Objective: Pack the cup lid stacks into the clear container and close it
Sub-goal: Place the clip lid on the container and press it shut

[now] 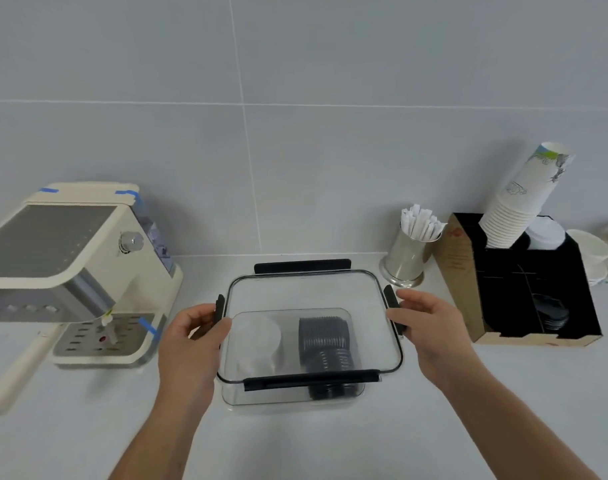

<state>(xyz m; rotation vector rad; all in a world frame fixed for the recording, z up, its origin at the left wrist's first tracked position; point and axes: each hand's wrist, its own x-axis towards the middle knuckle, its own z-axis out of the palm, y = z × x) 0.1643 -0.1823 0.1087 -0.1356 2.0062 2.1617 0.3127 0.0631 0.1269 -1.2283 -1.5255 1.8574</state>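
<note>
Pale grey counter (87, 427) under a grey tiled wall, and at centre frame sits the clear rectangular plastic container (295, 400) with its transparent lid (313, 296) laid on top, black clip latches sticking out on all four sides. Through the lid: a white stack of cup lids (261, 336) on the left, a black ribbed stack of cup lids (325, 344) on the right. The left hand (191, 344) grips the lid's left edge, thumb on top by the side latch; the right hand (430, 327) clasps the right latch. Cream espresso machine (73, 271) at left, steel cup of wrapped stirrers (408, 254) and a black-lined cardboard organiser (524, 289) holding paper cups at right.
</note>
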